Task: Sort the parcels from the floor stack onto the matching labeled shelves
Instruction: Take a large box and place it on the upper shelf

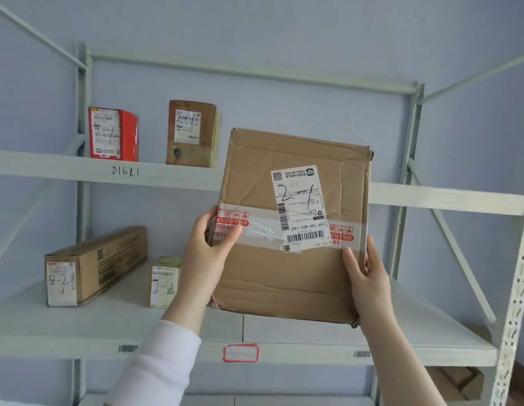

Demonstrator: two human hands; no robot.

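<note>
A large flat brown cardboard parcel [287, 276] is held up in front of the shelving, its white label marked "2-1" facing me. My left hand [208, 247] grips its left edge, thumb on the taped band. My right hand [367, 276] grips its right edge lower down. The upper shelf [50, 167] carries a red box [113, 133] and a brown box [192, 133], both marked "2-1". On the lower shelf [79, 326] lie a long brown carton [94, 265] and a small box [164, 282], both marked "2-2".
Grey-white metal uprights [515, 288] and diagonal braces frame the rack on the right. A red-outlined tag [240, 353] sits on the lower shelf's front edge. Brown cartons [457, 382] lie on the floor at the lower right. A pale blue wall is behind.
</note>
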